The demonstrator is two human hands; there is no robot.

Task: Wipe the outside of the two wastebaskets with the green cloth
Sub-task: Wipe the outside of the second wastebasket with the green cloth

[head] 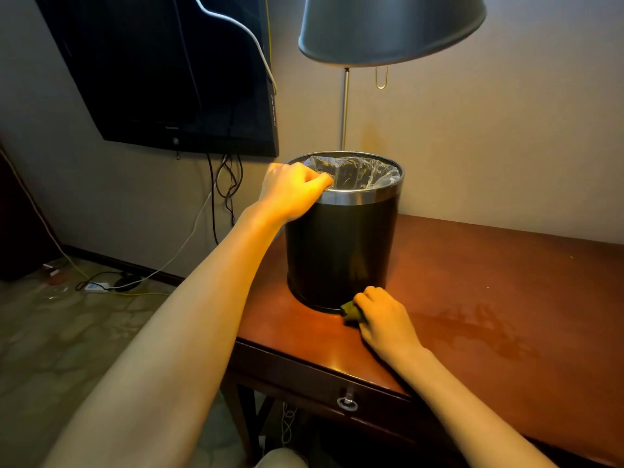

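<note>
A black round wastebasket (pixel 341 244) with a silver rim and a clear bag liner stands upright on the left end of a reddish wooden desk (pixel 489 298). My left hand (pixel 290 194) grips the near-left part of its rim, fingers curled over the edge. My right hand (pixel 385 319) holds a bunched green cloth (pixel 351 312) against the basket's base at the front, low on the desk surface. Only one wastebasket is in view.
A lamp (pixel 391 28) with a grey shade stands behind the basket on a thin pole. A dark wall-mounted TV (pixel 162 69) hangs at the left, with cables trailing to a power strip (pixel 96 286) on the floor. The desk drawer has a ring pull (pixel 347 401).
</note>
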